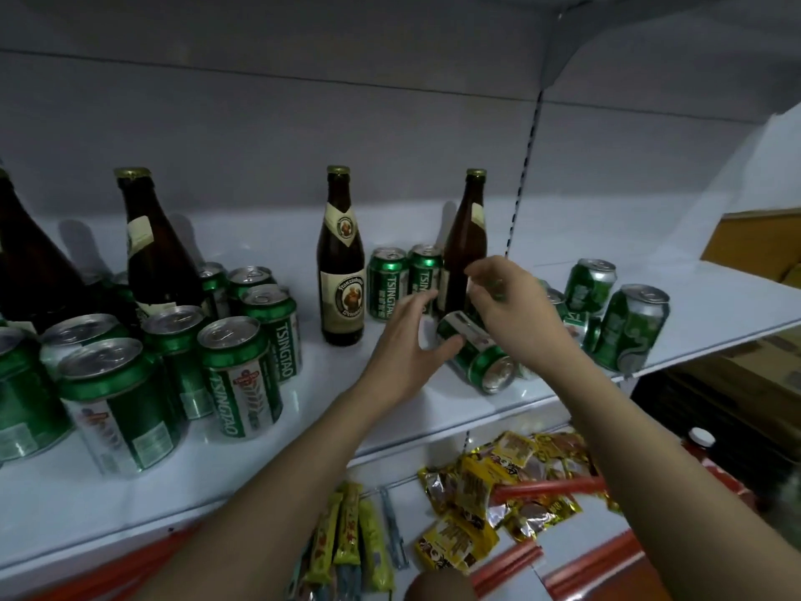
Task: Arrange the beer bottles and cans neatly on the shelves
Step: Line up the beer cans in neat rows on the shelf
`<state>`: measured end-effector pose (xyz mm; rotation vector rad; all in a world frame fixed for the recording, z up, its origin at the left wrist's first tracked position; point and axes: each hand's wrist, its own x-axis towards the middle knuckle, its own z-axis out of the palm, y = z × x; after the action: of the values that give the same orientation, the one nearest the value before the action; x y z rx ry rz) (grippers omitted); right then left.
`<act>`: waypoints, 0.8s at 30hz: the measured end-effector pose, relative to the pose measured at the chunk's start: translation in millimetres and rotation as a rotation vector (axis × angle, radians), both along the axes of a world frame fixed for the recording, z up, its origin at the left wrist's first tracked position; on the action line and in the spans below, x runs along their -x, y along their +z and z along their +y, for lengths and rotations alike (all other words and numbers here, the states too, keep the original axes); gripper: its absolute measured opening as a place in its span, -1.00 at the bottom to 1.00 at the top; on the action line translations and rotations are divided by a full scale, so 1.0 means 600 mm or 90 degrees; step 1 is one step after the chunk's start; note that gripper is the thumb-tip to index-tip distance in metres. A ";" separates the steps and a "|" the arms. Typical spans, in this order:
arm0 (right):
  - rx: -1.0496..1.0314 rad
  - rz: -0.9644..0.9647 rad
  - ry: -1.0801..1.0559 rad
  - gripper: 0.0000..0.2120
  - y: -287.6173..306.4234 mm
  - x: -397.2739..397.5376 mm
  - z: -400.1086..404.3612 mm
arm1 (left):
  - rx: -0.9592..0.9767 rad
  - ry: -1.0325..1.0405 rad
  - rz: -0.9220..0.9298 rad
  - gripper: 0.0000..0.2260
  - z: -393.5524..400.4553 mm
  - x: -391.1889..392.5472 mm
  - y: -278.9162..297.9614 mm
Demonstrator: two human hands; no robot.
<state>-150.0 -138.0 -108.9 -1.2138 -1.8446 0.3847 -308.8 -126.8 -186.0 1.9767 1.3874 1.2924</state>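
Green Tsingtao cans and brown beer bottles stand scattered on a white shelf (pixel 320 396). One can (pixel 477 357) lies on its side near the front edge. My left hand (pixel 407 340) is spread beside it, thumb touching its side. My right hand (pixel 511 310) hovers just above that can with fingers and thumb curved, in front of a brown bottle (pixel 466 240); whether it holds anything is hidden. Another labelled bottle (pixel 342 262) stands left of two upright cans (pixel 388 284). Two cans (pixel 628 331) lean at the right end.
A dense cluster of upright cans (pixel 238 375) and two more bottles (pixel 151 245) fill the shelf's left part. On the shelf below lie yellow snack packets (pixel 477 483) and candy bars (pixel 346 531). A slotted upright (pixel 522 184) divides the back wall. Cardboard boxes (pixel 758 240) sit at far right.
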 end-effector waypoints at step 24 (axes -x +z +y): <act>0.057 0.159 0.066 -0.32 -0.167 -0.040 -0.068 | 0.242 -0.014 -0.228 -0.27 -0.011 -0.032 0.017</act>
<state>-126.1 -179.1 -209.1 -1.0788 -1.6923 0.6537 -289.5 -133.5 -175.8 1.4271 1.3130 1.1939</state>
